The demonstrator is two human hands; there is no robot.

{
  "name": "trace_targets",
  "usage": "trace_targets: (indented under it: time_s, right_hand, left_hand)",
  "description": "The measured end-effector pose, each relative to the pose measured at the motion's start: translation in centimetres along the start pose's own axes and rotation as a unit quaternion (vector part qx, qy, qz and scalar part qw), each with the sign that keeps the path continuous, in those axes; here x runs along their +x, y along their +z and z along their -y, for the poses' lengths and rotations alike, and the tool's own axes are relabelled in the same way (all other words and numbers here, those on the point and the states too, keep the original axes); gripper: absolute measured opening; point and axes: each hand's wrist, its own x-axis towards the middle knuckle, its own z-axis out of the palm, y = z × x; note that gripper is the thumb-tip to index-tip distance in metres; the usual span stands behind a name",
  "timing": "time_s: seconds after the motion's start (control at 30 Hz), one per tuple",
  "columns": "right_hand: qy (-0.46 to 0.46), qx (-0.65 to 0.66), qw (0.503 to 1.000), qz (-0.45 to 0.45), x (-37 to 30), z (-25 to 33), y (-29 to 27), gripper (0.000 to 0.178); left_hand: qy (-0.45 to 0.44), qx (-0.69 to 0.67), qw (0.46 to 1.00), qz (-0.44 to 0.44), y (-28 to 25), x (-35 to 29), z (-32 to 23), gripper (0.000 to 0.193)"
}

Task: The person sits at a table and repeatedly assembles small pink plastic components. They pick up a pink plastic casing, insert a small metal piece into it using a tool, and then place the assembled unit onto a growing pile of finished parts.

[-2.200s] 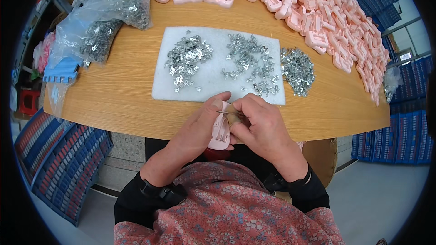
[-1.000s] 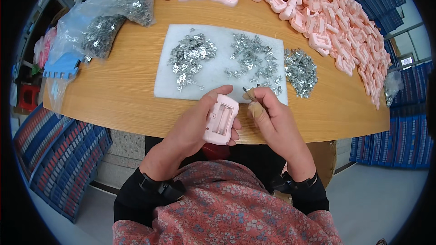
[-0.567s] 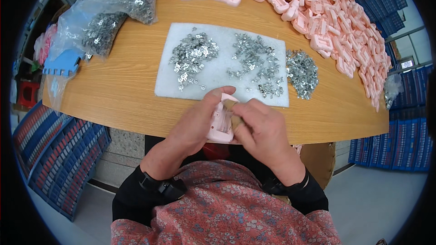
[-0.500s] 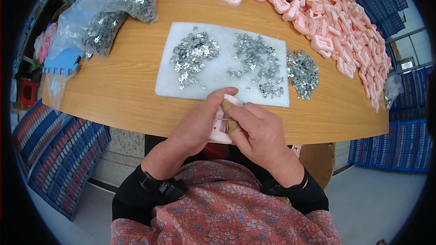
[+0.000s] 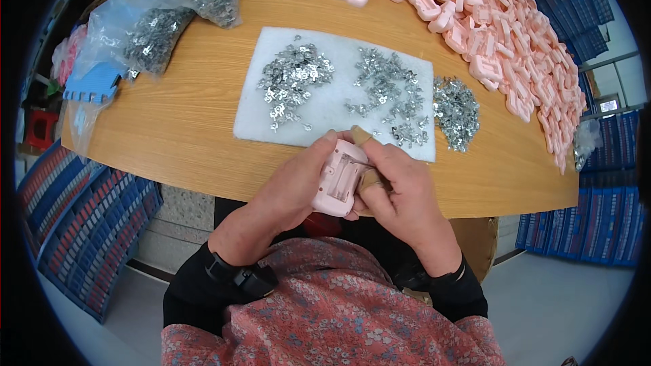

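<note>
My left hand [image 5: 296,179] is closed round a pale pink plastic housing [image 5: 328,190], held over the table's near edge. An oblong battery-like recess shows in its upward face. My right hand [image 5: 403,183], with tan coverings on its fingertips, is beside the housing's right edge. Its fingers pinch a thin metal tool [image 5: 364,164], mostly hidden, whose end reaches to the recess. Just beyond my hands, a white foam sheet [image 5: 325,118] carries a left heap of small metal contact plates [image 5: 295,78] and a looser right heap of small metal pieces [image 5: 388,81].
Another pile of metal pieces [image 5: 456,112] lies right of the foam on the wooden table [image 5: 183,122]. Many pink housings [image 5: 488,34] are heaped along the far right. Clear bags of metal parts [image 5: 159,37] and a blue foam mat piece [image 5: 91,83] lie at left. Blue racks [image 5: 88,230] stand beside the table.
The right fingers have moved off the housing's face to its right edge, taking the thin metal tool with them. The housing's recess now shows more openly.
</note>
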Motion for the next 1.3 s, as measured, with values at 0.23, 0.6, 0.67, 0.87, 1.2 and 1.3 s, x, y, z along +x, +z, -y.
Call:
trace_targets:
  time_s: [0.23,0.6,0.67,0.87,1.2,1.3]
  right_hand:
    - [-0.084,-0.091,0.991,0.051,-0.3,0.6,-0.4,0.048]
    - [-0.011,-0.003,1.000,-0.019,-0.1,0.4,-0.8,0.035]
    - [-0.019,-0.011,0.999,-0.028,-0.1,0.4,-0.5,0.032]
    - [0.004,-0.001,1.000,-0.018,-0.3,0.9,0.1,0.024]
    - [-0.067,-0.069,0.995,-0.012,-0.1,0.9,0.3,0.030]
    - [0.006,0.013,0.999,-0.037,0.1,1.4,0.0,0.029]
  left_hand:
    - [-0.005,0.018,0.999,-0.029,-0.1,0.2,0.3,0.053]
    - [-0.006,0.028,1.000,-0.002,0.0,0.0,0.0,0.056]
    - [-0.001,0.046,0.999,0.002,0.1,-0.1,-0.1,0.055]
    - [0.064,0.174,0.983,-0.004,-0.8,0.2,0.9,0.053]
    - [0.058,0.142,0.988,-0.023,-0.6,0.2,1.0,0.052]
    - [0.003,0.011,1.000,-0.023,0.1,0.1,0.0,0.053]
